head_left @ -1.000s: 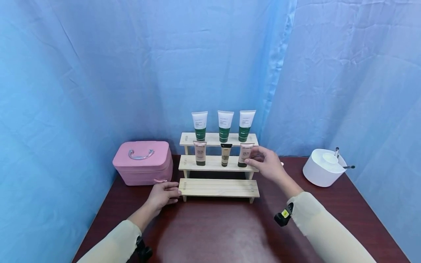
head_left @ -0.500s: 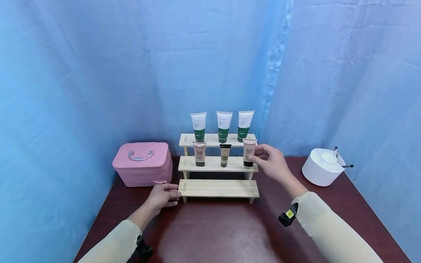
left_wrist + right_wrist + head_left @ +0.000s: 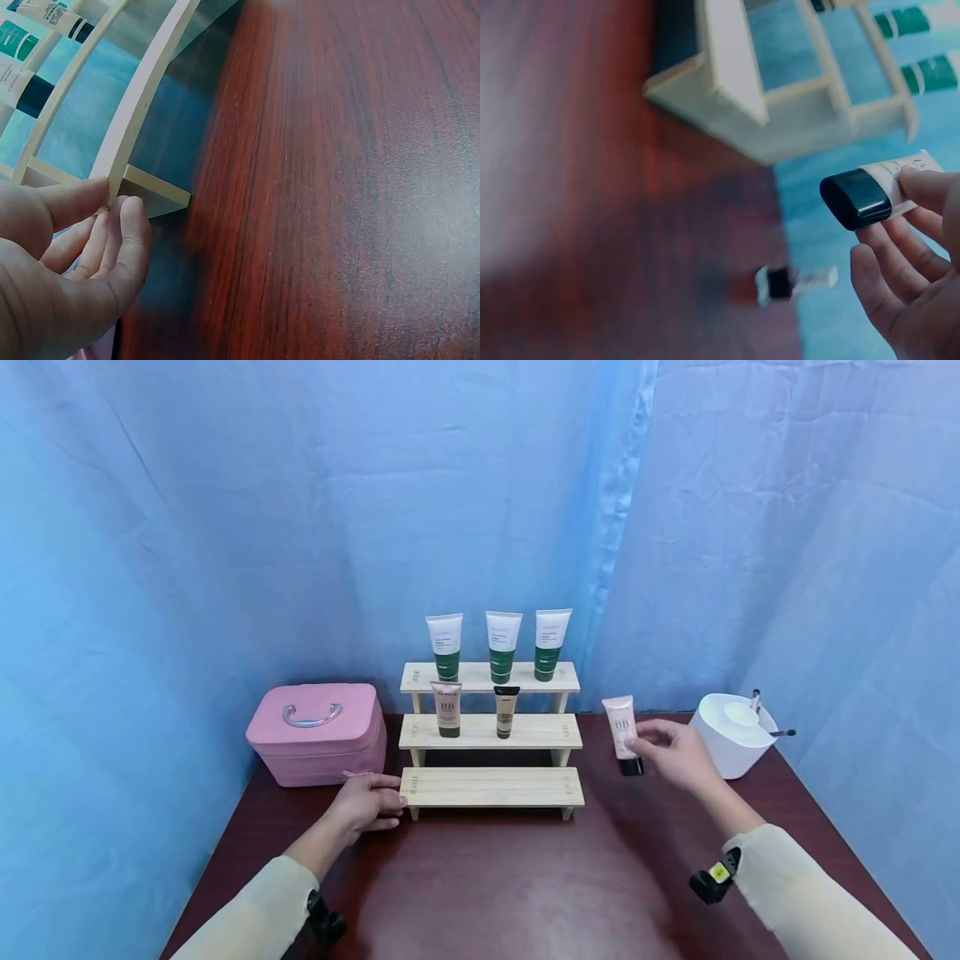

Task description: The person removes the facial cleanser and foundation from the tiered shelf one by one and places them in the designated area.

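Note:
My right hand point(image 3: 678, 756) pinches a pale pink BB cream tube point(image 3: 619, 725) by its side, black cap down and slightly tilted, over the table right of a three-step wooden display rack point(image 3: 491, 787). In the right wrist view the cap point(image 3: 855, 199) points away from the fingers. My left hand point(image 3: 363, 806) grips the left end of the rack's lowest step, thumb on one face and fingers on the other. The middle step bears another BB cream tube point(image 3: 448, 710) and a small gold tube point(image 3: 506, 713). Three white-and-green tubes point(image 3: 502, 643) stand on the top step.
A pink vanity case point(image 3: 315, 727) sits left of the rack. Behind my right hand is a white holder point(image 3: 722, 735) with brushes point(image 3: 782, 732). The right wrist view also shows a small blurred black-and-white item point(image 3: 780, 283). Blue curtains point(image 3: 480, 485) enclose the dark red table point(image 3: 480, 877).
My right hand has lifted the BB cream tube off the right end of the middle step and carried it rightward. The left hand keeps its grip on the rack.

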`<state>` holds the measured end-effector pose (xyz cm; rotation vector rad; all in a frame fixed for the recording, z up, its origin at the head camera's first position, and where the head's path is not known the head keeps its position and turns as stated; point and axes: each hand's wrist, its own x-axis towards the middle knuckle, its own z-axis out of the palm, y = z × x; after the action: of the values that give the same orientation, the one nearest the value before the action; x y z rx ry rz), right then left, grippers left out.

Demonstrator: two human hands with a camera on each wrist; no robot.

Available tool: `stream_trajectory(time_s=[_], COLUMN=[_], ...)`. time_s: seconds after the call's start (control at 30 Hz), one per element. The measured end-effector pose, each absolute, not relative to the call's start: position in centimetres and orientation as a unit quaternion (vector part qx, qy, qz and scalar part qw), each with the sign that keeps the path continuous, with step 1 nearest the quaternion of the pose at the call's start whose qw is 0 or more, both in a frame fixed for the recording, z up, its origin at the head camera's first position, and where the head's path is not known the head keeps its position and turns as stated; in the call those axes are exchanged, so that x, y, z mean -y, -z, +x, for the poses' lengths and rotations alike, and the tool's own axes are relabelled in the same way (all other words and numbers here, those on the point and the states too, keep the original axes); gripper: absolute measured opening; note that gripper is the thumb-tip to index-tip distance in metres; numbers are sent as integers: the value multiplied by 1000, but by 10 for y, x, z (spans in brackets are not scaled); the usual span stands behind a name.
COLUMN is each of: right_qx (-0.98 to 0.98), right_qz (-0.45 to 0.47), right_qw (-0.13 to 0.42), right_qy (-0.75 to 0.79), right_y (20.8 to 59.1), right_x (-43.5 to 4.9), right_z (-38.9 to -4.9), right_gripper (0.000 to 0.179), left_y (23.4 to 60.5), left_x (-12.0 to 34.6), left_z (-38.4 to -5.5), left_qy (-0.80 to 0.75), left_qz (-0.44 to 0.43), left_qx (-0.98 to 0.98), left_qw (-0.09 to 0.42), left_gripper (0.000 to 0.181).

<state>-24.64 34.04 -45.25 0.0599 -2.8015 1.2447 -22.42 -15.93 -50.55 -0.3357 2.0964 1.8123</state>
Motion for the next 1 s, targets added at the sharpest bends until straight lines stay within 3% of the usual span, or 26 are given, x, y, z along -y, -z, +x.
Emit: stream_trajectory(time_s=[0.2,0.4,1.0], right_qx=[888,873,881], right_qz=[-14,-45,-83], right_qw=[-64,-114,-123], right_qy=[-456,-473,-450], right_y=[483,504,521], right_x=[-358,-360,-341], right_z=[-236,-230,-229], right_gripper=[48,45,37], left_y=[502,501,501], left_x=[159,159,159], left_z=[-225,-226,-227], left_qy=[-634,-627,-626], left_qz=[-121,-125,-119], left_qx=[-743,-747,-748], left_qw=[176,184,183], left_gripper=[47,46,43])
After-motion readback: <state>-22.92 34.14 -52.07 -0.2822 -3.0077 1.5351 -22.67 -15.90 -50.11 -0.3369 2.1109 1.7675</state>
